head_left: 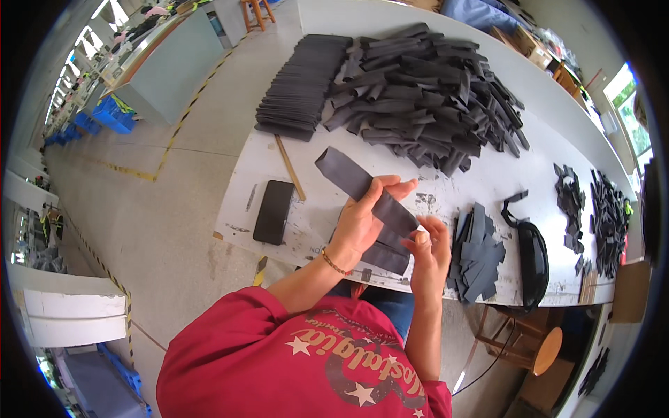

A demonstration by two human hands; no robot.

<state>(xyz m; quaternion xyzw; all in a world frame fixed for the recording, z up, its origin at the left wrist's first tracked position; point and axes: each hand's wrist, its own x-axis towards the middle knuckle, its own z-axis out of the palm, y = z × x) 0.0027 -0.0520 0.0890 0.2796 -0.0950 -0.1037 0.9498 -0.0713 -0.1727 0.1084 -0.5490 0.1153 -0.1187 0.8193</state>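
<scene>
My left hand (364,217) grips a long dark grey strip (348,177) around its middle, and the strip slants up to the left above the white table (279,157). My right hand (433,247) pinches the strip's lower right end with its fingertips. Under my hands lie a few more dark strips (387,256) near the table's front edge. A small pile of short dark pieces (479,252) sits just right of my right hand.
A big loose heap of dark strips (425,94) fills the far table, with a neat stacked row (303,87) to its left. A black phone (273,211) and wooden stick (290,168) lie left. A black pouch (533,259), scrap piles (608,217) and a wooden stool (533,346) are right.
</scene>
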